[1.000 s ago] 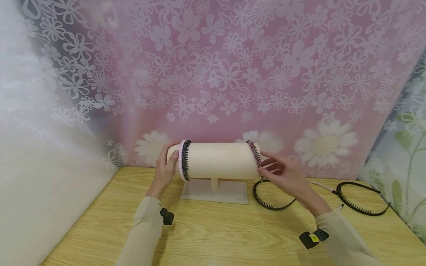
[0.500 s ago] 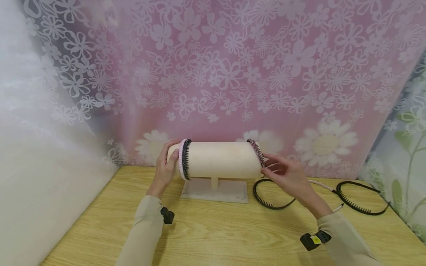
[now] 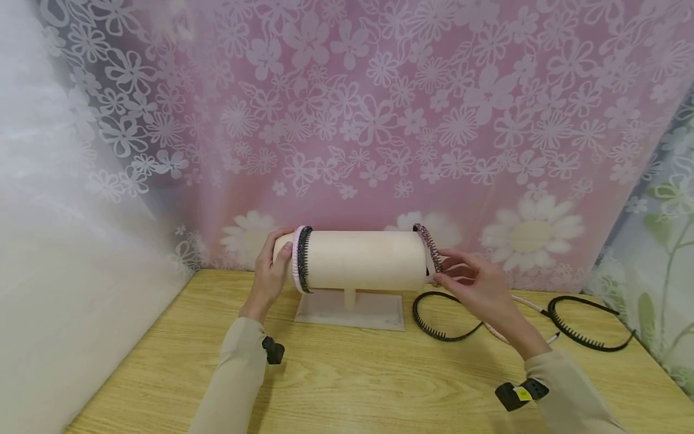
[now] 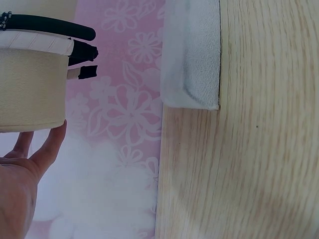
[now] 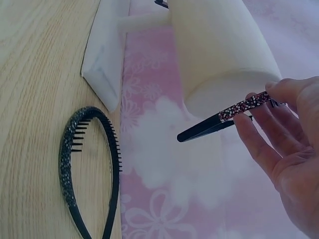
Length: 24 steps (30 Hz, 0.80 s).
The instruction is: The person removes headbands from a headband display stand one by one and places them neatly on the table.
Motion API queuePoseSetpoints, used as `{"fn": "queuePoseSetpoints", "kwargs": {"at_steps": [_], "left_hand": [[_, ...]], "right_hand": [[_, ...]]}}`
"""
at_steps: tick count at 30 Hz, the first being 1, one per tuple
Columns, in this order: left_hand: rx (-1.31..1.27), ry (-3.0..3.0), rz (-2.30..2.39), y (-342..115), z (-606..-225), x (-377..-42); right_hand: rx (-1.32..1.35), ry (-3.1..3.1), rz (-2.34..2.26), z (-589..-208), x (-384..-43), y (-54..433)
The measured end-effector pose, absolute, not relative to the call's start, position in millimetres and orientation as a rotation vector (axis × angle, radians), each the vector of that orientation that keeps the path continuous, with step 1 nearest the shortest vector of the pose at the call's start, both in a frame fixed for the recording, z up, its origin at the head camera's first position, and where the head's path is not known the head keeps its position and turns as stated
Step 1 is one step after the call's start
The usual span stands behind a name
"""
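Note:
A cream cylindrical display stand lies level on a post above its pale flat base. My left hand grips the cylinder's left end, thumb on the front. Right beside that hand, a pale pink ribbed headband and a dark toothed headband sit round the cylinder. At the opposite end, my right hand pinches a red-and-black glitter headband between thumb and fingers. This headband tilts at the cylinder's right rim, its black tip pointing past the end face in the right wrist view.
On the wooden table to the right lie a dark toothed headband, a pink headband partly behind my right arm, and another black toothed headband. A pink floral curtain hangs behind the table.
The glitter headband has slid right along the cylinder to its right end, with my right hand moving along. My left hand stays on the left end.

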<state>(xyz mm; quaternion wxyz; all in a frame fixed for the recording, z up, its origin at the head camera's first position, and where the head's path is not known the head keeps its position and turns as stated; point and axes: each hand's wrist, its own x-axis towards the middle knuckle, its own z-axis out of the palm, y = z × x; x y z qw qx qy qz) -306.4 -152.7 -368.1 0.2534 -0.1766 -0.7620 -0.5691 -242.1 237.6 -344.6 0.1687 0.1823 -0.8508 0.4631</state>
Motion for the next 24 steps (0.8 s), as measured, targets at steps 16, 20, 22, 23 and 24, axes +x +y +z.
{"fn": "queuePoseSetpoints", "kwargs": {"at_steps": [16,20,22,23,24], "left_hand": [[-0.496,-2.055,-1.567,-154.5,-370.6,-307.8],[-0.493,-2.054,-1.580,-154.1,-370.4,-308.1],[-0.495,-2.047,-1.591,-154.2,-370.1,-308.3],[-0.494,-2.045,-1.596,-154.2,-369.9,-308.2],[-0.498,-2.042,-1.602,-154.2,-369.7,-308.3]], "right_hand": [[0.553,-2.374,1.141,-346.6,-226.6,267.8],[0.526,-2.385,1.084,-348.9,-218.4,278.8],[0.531,-2.371,1.049,-350.2,-214.6,284.2],[0.535,-2.364,1.031,-351.1,-212.8,287.1],[0.543,-2.354,1.018,-351.8,-211.2,290.1]]}}
